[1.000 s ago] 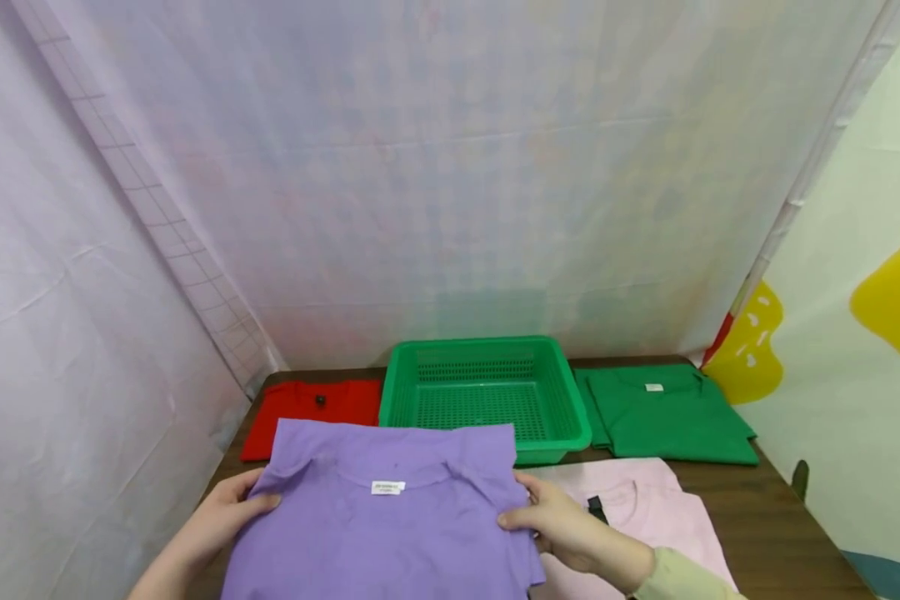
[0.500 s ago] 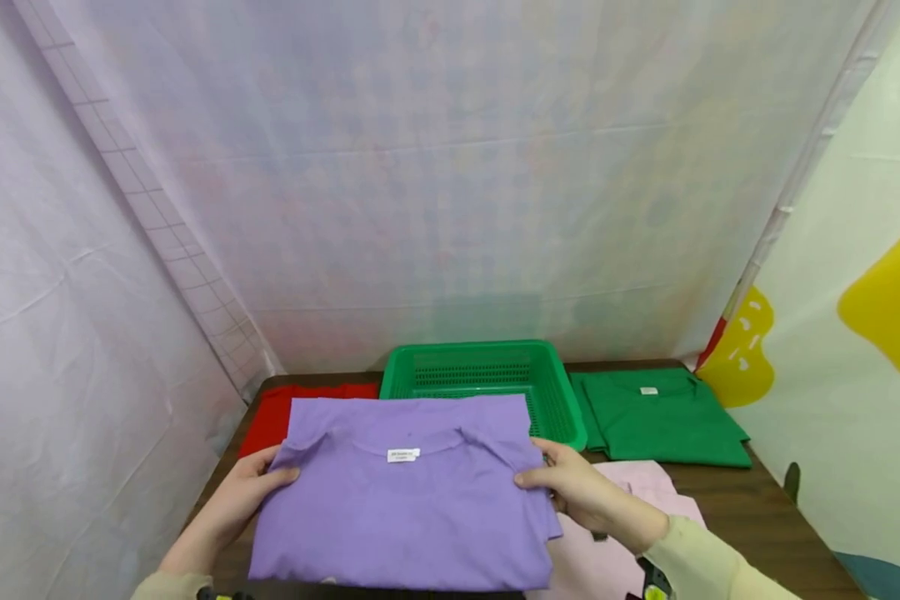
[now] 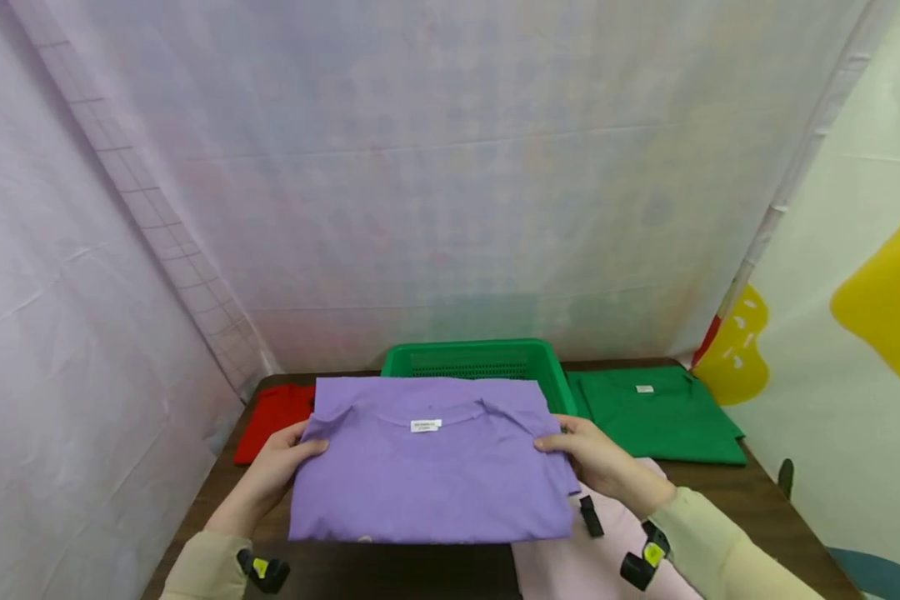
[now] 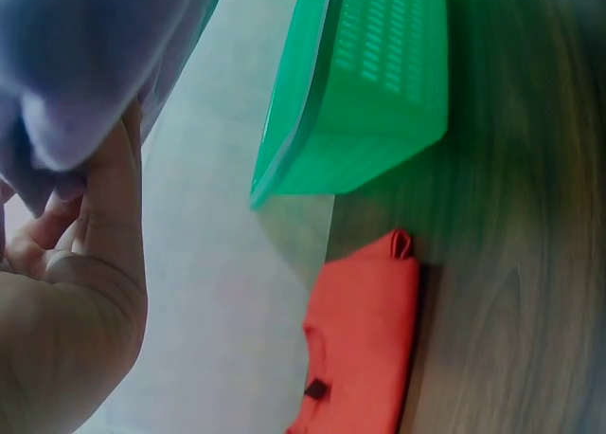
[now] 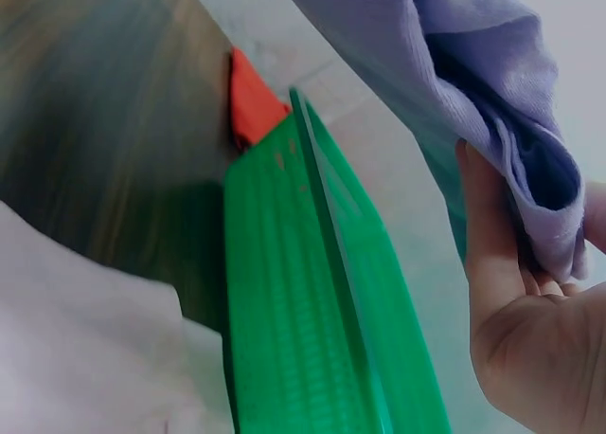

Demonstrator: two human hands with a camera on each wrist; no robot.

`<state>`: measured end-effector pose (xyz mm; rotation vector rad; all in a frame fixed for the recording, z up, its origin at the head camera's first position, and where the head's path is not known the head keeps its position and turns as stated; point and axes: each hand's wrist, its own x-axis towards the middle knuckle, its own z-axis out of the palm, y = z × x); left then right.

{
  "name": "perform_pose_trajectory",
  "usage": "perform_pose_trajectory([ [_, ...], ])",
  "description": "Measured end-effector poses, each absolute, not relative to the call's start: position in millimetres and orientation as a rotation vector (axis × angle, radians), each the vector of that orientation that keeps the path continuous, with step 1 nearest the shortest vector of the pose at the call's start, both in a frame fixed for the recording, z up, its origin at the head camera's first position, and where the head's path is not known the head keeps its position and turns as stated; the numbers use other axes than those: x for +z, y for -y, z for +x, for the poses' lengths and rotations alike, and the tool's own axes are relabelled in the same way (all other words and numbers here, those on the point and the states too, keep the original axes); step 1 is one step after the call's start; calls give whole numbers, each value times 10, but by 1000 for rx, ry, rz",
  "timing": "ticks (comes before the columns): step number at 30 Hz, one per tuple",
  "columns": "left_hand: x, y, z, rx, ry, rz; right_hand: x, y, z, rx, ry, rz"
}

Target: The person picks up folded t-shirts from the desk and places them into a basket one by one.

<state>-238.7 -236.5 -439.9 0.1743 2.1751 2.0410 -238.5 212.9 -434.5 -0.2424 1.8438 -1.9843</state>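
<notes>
A folded purple T-shirt [image 3: 435, 483] with a white neck label is held up in front of the green basket [image 3: 555, 375], hiding much of it. My left hand [image 3: 273, 471] grips its left edge, thumb on top and fingers beneath. On the opposite edge my right hand [image 3: 600, 458] holds it the same way; the right wrist view shows the folded layers [image 5: 530, 159] between thumb and fingers. The left wrist view has the shirt above the table, with the basket [image 4: 388, 121] standing beyond it.
A folded red T-shirt [image 3: 273, 421] lies left of the basket, partly hidden. To the right is a folded green T-shirt [image 3: 663, 417]. A pink T-shirt [image 3: 555, 550] lies at the front right of the wooden table [image 3: 757, 508]. Fabric curtains [image 3: 435, 167] enclose the back and sides.
Both hands have carried the purple T-shirt forward and slightly right, toward the basket. It now covers more of the basket and red shirt, while more of the table's front shows.
</notes>
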Motion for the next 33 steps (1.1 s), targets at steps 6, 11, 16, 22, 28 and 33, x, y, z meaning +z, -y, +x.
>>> perform_pose_trajectory([
  [6,-4429,2259,-2542,2033,-2195,147,-4370,-2218,-2554,-1987,-1892,-241],
  [11,-4399,2171,-2696,2003,-2232,130,-4341,-2287,-2697,-1998,-1940,-194],
  [16,-4306,2083,-2857,2053,-2199,139,-4270,-2341,-2841,-1978,-2020,-140],
  [22,-4167,2001,-3034,2098,-2140,191,-4127,-2422,-2973,-1954,-2055,-128],
  [28,-4084,1876,-3203,2105,-2154,197,-4033,-2535,-3160,-1957,-2044,-141],
  [33,-4032,1805,-3321,2093,-2143,189,-3960,-2586,-3290,-1906,-2067,-173],
])
